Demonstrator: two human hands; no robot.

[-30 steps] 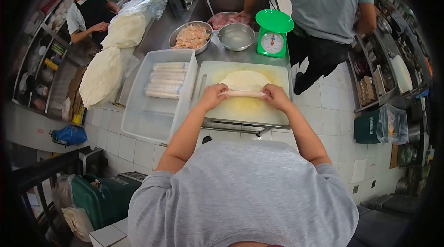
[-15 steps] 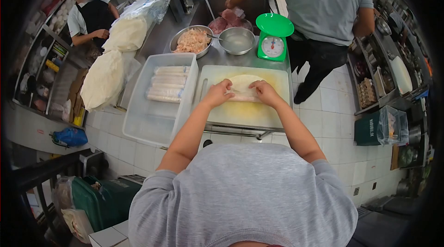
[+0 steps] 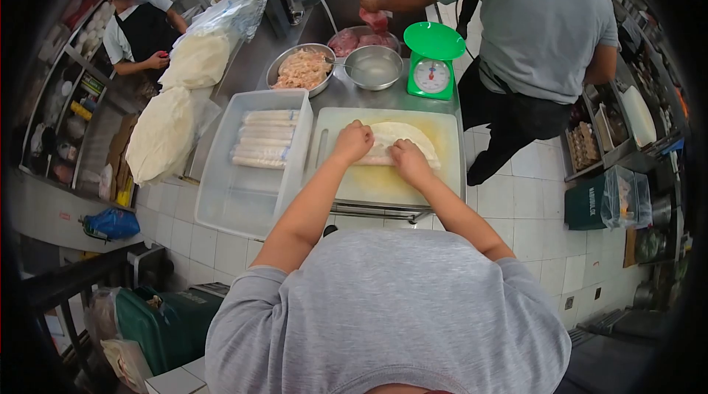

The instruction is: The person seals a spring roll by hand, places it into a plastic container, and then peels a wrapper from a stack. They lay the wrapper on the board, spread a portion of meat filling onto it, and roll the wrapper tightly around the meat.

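A round, pale spring roll wrapper (image 3: pixel 409 134) lies partly folded over a strip of pinkish filling on the white cutting board (image 3: pixel 354 186). My left hand (image 3: pixel 354 142) is closed on the wrapper's left end. Close beside it, my right hand (image 3: pixel 411 162) pinches the near, folded edge around the middle. The fingertips of both hands hide part of the fold. Left of the board, a clear plastic tub (image 3: pixel 215 191) holds several finished rolls (image 3: pixel 264 137) in a stack.
Behind the board stand a bowl of pink minced filling (image 3: pixel 302 70), a steel bowl of cloudy liquid (image 3: pixel 374 68) and a green scale (image 3: pixel 431 75). Stacked wrappers (image 3: pixel 161 132) lie on the left. At the sink, a co-worker (image 3: pixel 531 33) holds raw meat (image 3: pixel 375 21); another person (image 3: pixel 144 36) stands far left.
My right hand has moved left along the wrapper, closer to my left hand, which has shifted slightly up. The co-worker at the sink has lifted a piece of meat and moved right.
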